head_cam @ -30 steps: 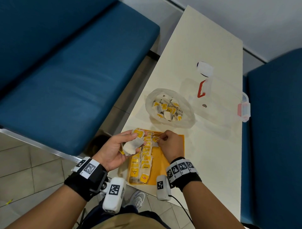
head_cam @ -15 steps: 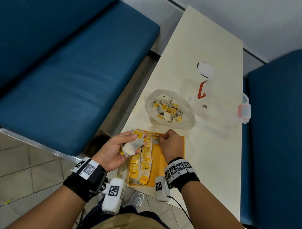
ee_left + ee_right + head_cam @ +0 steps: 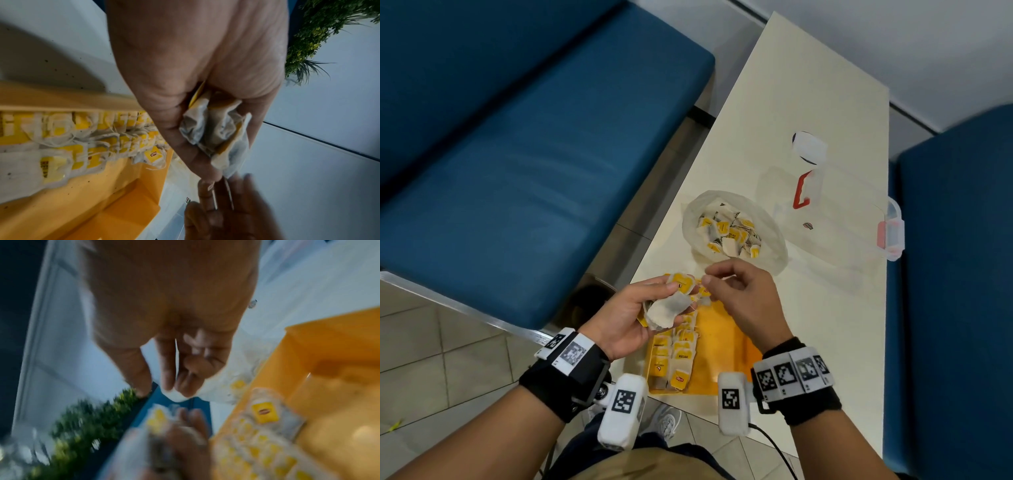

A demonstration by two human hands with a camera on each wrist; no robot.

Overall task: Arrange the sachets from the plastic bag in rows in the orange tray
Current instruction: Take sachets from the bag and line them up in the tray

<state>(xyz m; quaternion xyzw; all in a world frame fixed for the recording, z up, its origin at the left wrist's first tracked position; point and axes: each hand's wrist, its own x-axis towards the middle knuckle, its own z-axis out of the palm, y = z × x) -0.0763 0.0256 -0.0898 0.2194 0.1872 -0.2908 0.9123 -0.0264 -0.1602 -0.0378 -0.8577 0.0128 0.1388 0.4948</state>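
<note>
My left hand (image 3: 671, 301) is palm up over the near-left part of the orange tray (image 3: 726, 342) and grips a bunch of sachets (image 3: 662, 313), white bags with yellow tags. The left wrist view shows the bunch (image 3: 216, 134) pinched between thumb and fingers. My right hand (image 3: 708, 277) hovers just right of the bunch with thumb and forefinger slightly apart and nothing between them. Two rows of sachets (image 3: 678, 356) lie along the tray's left side. The plastic bag (image 3: 774, 246) beyond the tray lies open and holds several more sachets (image 3: 729, 233).
A clear plastic box (image 3: 835, 219) with a red handle and a pink side latch stands right of the bag. The cream table (image 3: 808, 85) is narrow, with blue benches on both sides. The tray's near edge sits at the table's front edge.
My right hand has lifted off the far end of the sachet row in the tray and come up beside the bunch in my left hand. The left hand has stayed in place.
</note>
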